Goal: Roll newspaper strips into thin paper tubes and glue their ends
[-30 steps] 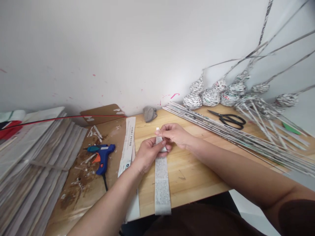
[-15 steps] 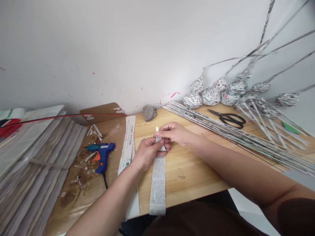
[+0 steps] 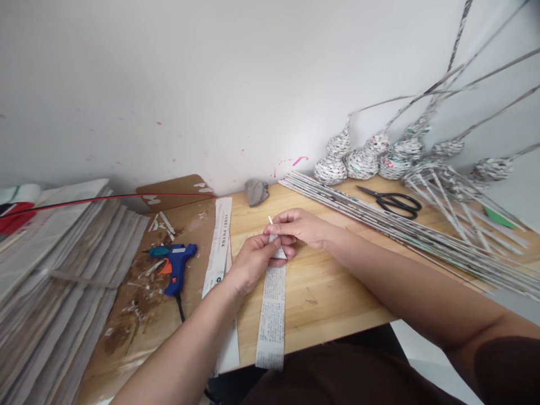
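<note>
A long newspaper strip [image 3: 272, 320] hangs down from my fingers, its lower end reaching past the table's front edge. Its top end is rolled into a thin white point that sticks up above my fingertips. My left hand [image 3: 255, 259] is closed on the strip from the left, thumb laid over the paper. From the right, my right hand [image 3: 299, 228] pinches the rolled tip between thumb and forefinger. The fingers of both hands touch or nearly touch, and the paper between them is partly hidden.
On the left are a blue glue gun [image 3: 175, 270] on stained cardboard, stacked newspaper strips [image 3: 76, 281] and more paper strips [image 3: 219, 242]. A grey cloth-like lump [image 3: 256, 193] lies by the wall. To the right are rolled paper sticks [image 3: 379, 225], black scissors [image 3: 392, 202] and several woven paper gourds [image 3: 331, 169].
The strip's top has been rolled tighter, from a flat wider tip into a thin, slanted point. The paper at my fingers has turned a little. Both hands stay in nearly the same place.
</note>
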A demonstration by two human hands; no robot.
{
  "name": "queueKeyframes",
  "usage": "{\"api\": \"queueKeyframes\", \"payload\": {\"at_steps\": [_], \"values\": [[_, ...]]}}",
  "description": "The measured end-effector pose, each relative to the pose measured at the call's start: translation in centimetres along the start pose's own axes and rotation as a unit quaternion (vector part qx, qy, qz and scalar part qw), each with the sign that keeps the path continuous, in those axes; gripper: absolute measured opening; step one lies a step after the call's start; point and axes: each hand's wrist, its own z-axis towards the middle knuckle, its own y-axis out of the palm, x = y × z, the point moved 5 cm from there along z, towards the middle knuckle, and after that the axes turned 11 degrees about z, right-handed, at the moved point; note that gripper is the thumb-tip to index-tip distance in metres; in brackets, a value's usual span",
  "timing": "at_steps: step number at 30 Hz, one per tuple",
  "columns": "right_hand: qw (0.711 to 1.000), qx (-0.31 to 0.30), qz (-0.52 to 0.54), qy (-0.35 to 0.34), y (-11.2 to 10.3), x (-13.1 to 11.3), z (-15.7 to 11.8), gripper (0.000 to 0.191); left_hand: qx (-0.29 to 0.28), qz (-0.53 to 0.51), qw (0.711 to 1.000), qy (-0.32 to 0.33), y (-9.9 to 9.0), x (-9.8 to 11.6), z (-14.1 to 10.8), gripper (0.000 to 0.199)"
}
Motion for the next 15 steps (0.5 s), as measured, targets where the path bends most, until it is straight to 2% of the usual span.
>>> {"api": "queueKeyframes", "payload": {"at_steps": [5, 13, 15], "values": [[0.998, 0.057, 0.005, 0.013, -0.5, 0.5, 0.1, 0.035, -0.001, 0.009, 1.000, -0.009, 0.1, -0.1, -0.1, 0.036], [0.998, 0.054, 0.007, -0.009, -0.6, 0.8, 0.2, 0.035, -0.024, -0.006, 1.000, -0.014, 0.4, -0.3, -0.1, 0.037], [0.999, 0.033, 0.001, -0.008, -0.5, 0.5, 0.1, 0.032, -0.027, -0.016, 0.999, -0.018, 0.4, -0.5, -0.1, 0.036]]}}
